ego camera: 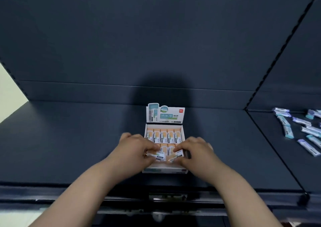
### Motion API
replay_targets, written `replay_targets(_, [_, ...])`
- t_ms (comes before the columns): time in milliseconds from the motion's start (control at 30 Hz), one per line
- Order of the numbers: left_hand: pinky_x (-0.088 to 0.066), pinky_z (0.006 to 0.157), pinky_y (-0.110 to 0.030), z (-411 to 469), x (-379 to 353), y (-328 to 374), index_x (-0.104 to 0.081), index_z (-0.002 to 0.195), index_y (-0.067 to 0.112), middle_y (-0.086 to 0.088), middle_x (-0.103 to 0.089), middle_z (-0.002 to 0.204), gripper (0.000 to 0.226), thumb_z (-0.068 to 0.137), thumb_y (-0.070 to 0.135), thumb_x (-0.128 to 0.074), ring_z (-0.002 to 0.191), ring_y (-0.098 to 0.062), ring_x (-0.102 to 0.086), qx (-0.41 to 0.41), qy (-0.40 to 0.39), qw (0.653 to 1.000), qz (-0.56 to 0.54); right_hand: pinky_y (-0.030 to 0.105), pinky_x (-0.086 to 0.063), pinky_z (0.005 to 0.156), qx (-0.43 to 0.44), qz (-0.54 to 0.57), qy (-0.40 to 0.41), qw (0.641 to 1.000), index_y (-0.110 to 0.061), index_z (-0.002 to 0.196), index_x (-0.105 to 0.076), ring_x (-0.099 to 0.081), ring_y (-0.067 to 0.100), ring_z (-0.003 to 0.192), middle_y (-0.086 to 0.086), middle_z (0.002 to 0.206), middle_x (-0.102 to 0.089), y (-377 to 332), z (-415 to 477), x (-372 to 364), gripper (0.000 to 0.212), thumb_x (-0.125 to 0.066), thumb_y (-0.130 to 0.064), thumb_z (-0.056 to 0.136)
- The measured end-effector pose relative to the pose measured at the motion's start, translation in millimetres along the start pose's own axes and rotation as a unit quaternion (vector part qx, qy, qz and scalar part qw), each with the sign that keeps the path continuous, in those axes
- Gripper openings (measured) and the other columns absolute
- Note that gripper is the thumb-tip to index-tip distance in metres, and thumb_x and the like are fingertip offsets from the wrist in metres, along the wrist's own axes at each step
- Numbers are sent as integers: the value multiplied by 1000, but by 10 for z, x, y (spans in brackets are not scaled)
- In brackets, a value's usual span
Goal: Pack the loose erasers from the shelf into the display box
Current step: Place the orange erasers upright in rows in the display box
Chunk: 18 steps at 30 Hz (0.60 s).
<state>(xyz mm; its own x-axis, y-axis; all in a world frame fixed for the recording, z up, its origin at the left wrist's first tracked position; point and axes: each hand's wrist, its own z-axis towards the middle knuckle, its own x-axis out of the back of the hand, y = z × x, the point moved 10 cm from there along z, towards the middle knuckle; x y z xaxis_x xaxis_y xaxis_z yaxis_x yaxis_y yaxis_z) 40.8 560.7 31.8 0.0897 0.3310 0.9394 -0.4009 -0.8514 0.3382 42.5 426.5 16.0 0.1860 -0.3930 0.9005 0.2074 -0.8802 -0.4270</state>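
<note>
A white display box (164, 170) with an upright printed header card (165, 113) stands on the dark shelf (69, 140). Its back row is filled with orange-and-white erasers (163, 135); more lie in the second row. My left hand (137, 148) holds an eraser (157, 155) flat over the box's front left part. My right hand (194, 151) pinches another eraser (173, 156) over the front middle, tilted. Both hands cover much of the front rows.
Several loose blue-and-white erasers (302, 131) lie scattered on the neighbouring shelf section at the right, past a divider line (271, 147). A dark back panel (156, 44) rises behind the box. The shelf's front edge with a label rail (167, 196) runs below my wrists.
</note>
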Motion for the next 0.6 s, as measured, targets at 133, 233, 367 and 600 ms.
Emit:
replay_targets(133, [-17, 86, -24, 53, -127, 38, -61, 115, 36, 19, -62, 116, 31, 84, 39, -59, 107, -1, -47, -34, -56, 997, 46, 25, -24, 94, -30, -3, -24, 999, -38, 111, -60, -35, 10, 114, -11, 104, -42, 2, 0, -11, 33, -63, -47, 79])
replay_targets(233, [-20, 87, -24, 100, -188, 62, -64, 111, 34, 16, -61, 116, 26, 86, 33, -58, 106, -5, -52, -48, -95, 992, 68, 30, -25, 100, -28, -34, -50, 998, -37, 115, -59, -36, 13, 119, -8, 115, -46, -38, 27, -25, 35, -62, -44, 81])
replay_targets(367, [-29, 91, -24, 160, -208, 100, -65, 110, 31, 8, -60, 114, 27, 86, 21, -57, 106, -15, -53, -49, -118, 987, 98, 31, -22, 94, -24, -115, -79, 990, -34, 120, -58, -38, 16, 122, -7, 122, -48, -56, 80, -84, 33, -57, -37, 86])
replay_targets(600, [-30, 89, -26, 204, -220, 103, -64, 91, 32, 11, -65, 101, 16, 81, 20, -63, 94, -13, -56, -30, -119, 986, 114, 32, -16, 94, -21, -112, -159, 981, -37, 119, -59, -41, 12, 125, -13, 130, -53, -9, 109, -164, 32, -57, -39, 87])
